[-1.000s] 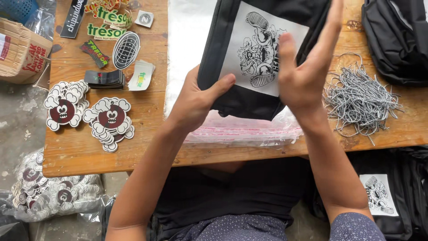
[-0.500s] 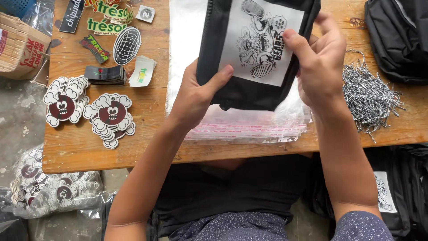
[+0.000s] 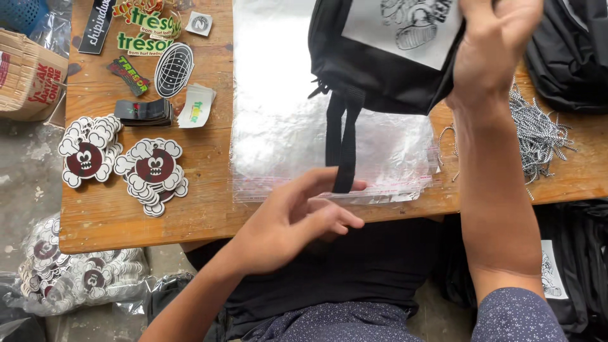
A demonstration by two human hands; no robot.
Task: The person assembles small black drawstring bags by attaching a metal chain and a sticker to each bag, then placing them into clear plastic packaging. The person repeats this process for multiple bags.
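Observation:
My right hand (image 3: pixel 491 50) grips a black bag (image 3: pixel 380 69) with a white printed panel and holds it up over the table's far side. Two black straps (image 3: pixel 342 145) hang down from the bag. My left hand (image 3: pixel 297 218) is off the bag, fingers apart, at the near edge of a stack of clear plastic sleeves (image 3: pixel 291 133) and just beside the strap ends. It holds nothing.
On the wooden table (image 3: pixel 126 221), cloud-shaped stickers (image 3: pixel 152 171) and other sticker piles (image 3: pixel 142 111) lie at left; a heap of speckled cords (image 3: pixel 538 136) lies at right. More black bags (image 3: pixel 570 57) sit far right; a cardboard box (image 3: pixel 28 82) and bagged stickers (image 3: pixel 69 272) are left of the table.
My left hand let go of the bag and dropped to the sleeves' near edge. My right hand lifted the bag up and away, and its straps now dangle.

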